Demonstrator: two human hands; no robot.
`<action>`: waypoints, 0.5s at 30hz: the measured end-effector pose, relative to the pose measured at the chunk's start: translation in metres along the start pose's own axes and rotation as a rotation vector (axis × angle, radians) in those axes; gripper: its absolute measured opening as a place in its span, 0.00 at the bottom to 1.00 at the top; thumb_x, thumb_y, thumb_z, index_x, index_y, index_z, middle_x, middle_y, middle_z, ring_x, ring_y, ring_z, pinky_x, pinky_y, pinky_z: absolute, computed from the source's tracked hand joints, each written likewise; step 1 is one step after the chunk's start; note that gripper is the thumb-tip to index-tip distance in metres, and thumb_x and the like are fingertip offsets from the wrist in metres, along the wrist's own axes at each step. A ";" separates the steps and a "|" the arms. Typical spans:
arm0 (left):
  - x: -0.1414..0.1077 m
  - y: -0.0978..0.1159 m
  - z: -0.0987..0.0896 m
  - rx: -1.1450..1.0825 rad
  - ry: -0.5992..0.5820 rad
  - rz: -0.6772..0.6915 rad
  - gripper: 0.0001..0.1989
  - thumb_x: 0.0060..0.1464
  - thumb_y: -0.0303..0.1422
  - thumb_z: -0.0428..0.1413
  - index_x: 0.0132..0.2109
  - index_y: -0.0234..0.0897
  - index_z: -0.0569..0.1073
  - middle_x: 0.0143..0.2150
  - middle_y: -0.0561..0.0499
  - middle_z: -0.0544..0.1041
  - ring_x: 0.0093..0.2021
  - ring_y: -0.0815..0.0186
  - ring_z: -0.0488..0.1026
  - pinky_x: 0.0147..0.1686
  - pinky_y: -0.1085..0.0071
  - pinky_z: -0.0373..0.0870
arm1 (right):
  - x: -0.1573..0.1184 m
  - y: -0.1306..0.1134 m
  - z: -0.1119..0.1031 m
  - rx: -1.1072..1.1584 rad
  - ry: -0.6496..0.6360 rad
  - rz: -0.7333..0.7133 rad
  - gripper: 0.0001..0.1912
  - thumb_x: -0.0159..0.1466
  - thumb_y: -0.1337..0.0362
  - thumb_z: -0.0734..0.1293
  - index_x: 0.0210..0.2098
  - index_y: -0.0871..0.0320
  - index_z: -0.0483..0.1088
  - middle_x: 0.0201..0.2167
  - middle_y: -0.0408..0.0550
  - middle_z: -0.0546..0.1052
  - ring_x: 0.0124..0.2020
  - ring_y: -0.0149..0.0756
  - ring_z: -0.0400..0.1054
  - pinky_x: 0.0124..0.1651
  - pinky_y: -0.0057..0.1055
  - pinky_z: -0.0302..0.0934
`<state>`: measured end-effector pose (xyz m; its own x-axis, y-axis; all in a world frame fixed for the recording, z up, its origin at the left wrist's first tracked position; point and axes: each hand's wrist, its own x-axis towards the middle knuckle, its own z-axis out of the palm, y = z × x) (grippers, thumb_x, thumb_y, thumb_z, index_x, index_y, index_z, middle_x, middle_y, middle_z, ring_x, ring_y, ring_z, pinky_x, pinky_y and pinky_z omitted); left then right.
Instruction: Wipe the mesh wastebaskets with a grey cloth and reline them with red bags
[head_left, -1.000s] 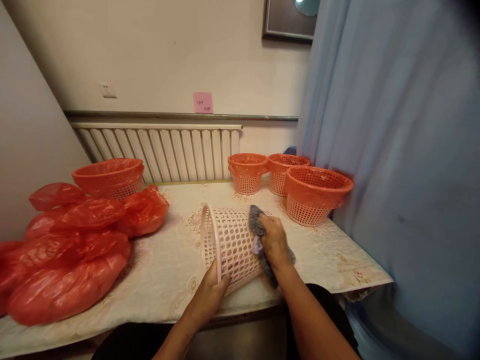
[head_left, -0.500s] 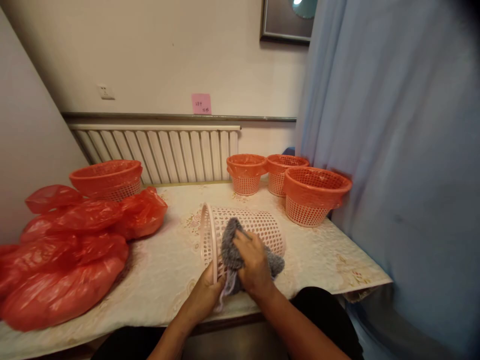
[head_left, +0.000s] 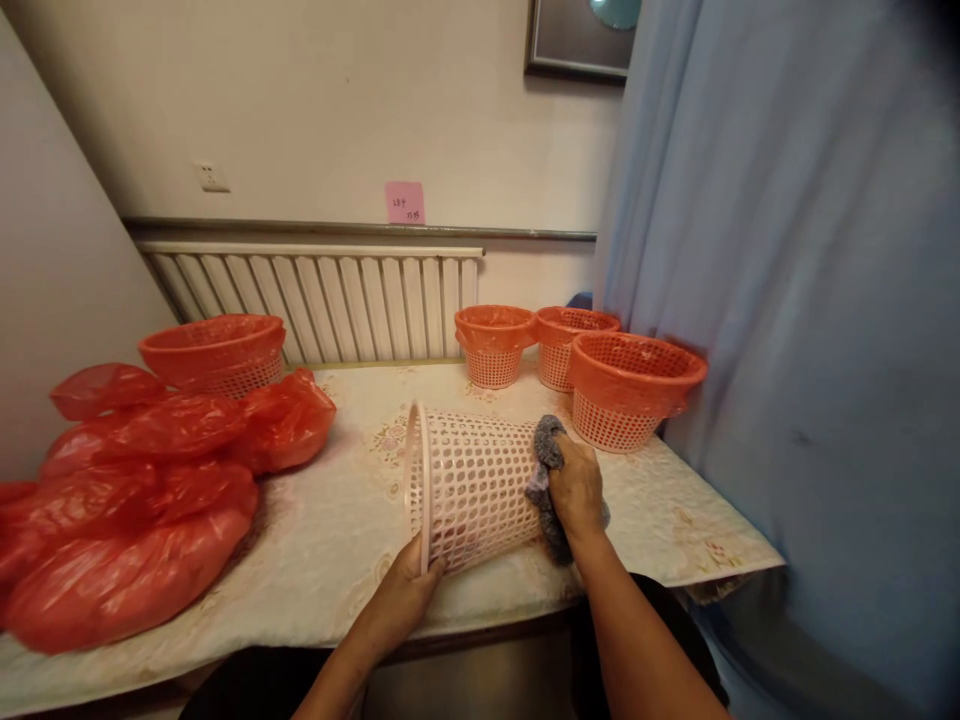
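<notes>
Lying sideways on the desk (head_left: 330,570), the pale pink basket (head_left: 480,480) is gripped firmly at the rim by the left hand (head_left: 403,592), and at its narrower end, a grey cloth (head_left: 550,440) is held bunched by the right hand (head_left: 577,490)!

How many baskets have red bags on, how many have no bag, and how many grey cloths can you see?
Baskets with red bags on: 4
Basket with no bag: 1
Grey cloth: 1
Total: 6
</notes>
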<state>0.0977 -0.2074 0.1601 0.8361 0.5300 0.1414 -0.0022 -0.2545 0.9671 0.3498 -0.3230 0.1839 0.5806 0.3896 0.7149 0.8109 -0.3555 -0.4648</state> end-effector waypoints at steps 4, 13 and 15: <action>0.004 -0.002 -0.002 -0.041 0.000 0.011 0.21 0.55 0.32 0.53 0.55 0.33 0.70 0.55 0.43 0.75 0.55 0.55 0.70 0.60 0.58 0.61 | -0.030 -0.041 0.003 0.106 -0.032 -0.202 0.31 0.49 0.79 0.57 0.51 0.62 0.69 0.53 0.54 0.71 0.53 0.46 0.61 0.56 0.45 0.58; 0.001 0.031 0.003 0.116 0.018 0.079 0.12 0.55 0.31 0.51 0.40 0.34 0.78 0.42 0.47 0.80 0.44 0.57 0.73 0.49 0.64 0.69 | -0.069 -0.125 0.003 0.336 -0.046 -0.571 0.21 0.60 0.74 0.57 0.52 0.60 0.68 0.54 0.52 0.71 0.55 0.48 0.59 0.53 0.47 0.59; -0.001 0.030 0.004 0.087 -0.011 0.049 0.11 0.54 0.32 0.52 0.40 0.33 0.78 0.40 0.48 0.80 0.43 0.58 0.72 0.49 0.64 0.69 | -0.064 -0.127 0.005 0.336 -0.042 -0.542 0.22 0.61 0.75 0.58 0.53 0.60 0.67 0.54 0.52 0.71 0.55 0.47 0.59 0.54 0.46 0.58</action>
<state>0.0989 -0.2188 0.1878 0.8422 0.5064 0.1852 0.0043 -0.3497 0.9368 0.2098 -0.2984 0.1943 0.0782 0.4751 0.8764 0.9651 0.1845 -0.1861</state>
